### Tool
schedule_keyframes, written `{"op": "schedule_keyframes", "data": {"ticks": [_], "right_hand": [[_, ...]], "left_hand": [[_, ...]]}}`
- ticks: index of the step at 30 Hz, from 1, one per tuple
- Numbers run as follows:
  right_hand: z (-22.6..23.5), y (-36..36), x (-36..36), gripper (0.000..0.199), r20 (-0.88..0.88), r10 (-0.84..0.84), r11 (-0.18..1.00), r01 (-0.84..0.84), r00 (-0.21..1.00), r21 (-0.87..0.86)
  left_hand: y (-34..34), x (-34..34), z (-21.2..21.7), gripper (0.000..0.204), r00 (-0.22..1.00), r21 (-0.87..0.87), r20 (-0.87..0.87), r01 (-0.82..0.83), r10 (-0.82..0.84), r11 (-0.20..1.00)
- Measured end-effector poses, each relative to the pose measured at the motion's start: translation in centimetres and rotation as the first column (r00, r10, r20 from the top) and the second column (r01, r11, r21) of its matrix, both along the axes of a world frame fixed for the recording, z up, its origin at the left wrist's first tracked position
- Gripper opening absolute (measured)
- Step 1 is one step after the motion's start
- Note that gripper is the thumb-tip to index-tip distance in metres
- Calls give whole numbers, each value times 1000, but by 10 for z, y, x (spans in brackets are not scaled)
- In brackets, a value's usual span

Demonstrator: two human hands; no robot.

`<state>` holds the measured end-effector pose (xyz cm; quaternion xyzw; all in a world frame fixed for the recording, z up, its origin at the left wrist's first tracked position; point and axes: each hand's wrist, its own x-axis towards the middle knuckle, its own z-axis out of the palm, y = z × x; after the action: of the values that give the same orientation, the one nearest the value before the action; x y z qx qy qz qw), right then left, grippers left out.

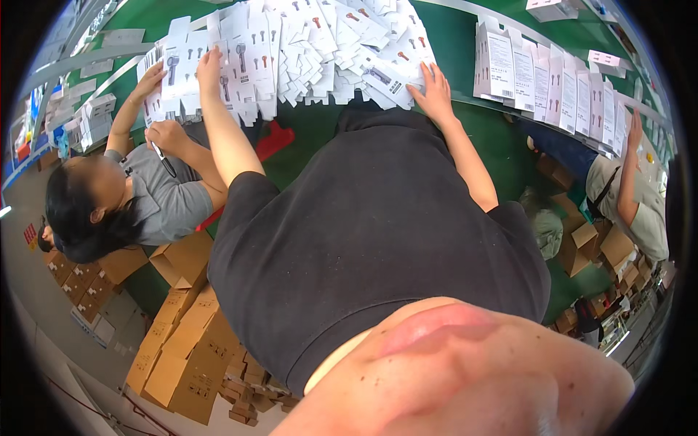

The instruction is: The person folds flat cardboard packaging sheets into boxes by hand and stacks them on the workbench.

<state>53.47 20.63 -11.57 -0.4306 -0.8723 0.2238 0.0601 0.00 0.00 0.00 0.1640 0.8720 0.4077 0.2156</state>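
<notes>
Flat white printed cartons [309,54] lie in a wide, overlapping heap on the table in front of me, their loose flaps hanging toward my body. At the left part of the heap, my left hand [209,70] is closed on the upper part of a white carton [231,65] bearing a picture of a grey handheld device. My right hand [435,94] rests at the heap's right edge with its fingers spread, touching a carton [389,81] there. Its palm faces down and nothing is gripped in it.
At the left, a person in grey [163,207] handles cartons and holds a dark pen [164,158]. Upright white boxes [522,76] form a row at right, beside another person's arm [630,182]. A red stool [275,139] and brown shipping boxes [193,356] stand below.
</notes>
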Motion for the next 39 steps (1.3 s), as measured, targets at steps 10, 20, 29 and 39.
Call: {"op": "schedule_keyframes", "data": {"ticks": [10,20,29,39], "right_hand": [[6,-1,37,77,34,-33,999,32,999,23],[14,-13,14,78,17,-118,993,119,993,-22],[93,-12,-85,55,-511,28,999,-44,859,-19],[102,-32,-221,70,-357,120,983,-161,927,-88]], "left_hand": [[56,155,-67,98,969,-279,-246,-50,-21,959],[90,205,-22,81,991,-274,-129,-75,40,959],[27,161,-44,38,927,-10,-355,128,-123,992],[0,162,47,26,899,230,-398,-98,185,968]]}}
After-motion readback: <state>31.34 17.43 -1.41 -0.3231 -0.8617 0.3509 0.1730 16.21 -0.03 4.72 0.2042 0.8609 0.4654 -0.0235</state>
